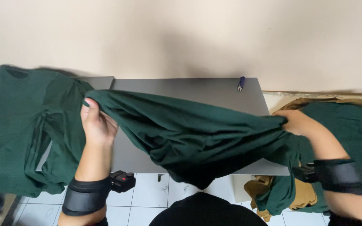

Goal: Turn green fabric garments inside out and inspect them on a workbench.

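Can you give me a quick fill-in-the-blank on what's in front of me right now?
1. Both hands, left hand and right hand, hold a dark ____ shirt stretched between them.
2. The shirt hangs over a ____ table.
3. A small pen lies near the table's ____ edge.
4. Each wrist wears a ____ band.

Missing words: green; grey; far; black

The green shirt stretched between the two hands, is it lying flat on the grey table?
No, the green shirt sags bunched between both hands above the grey table.
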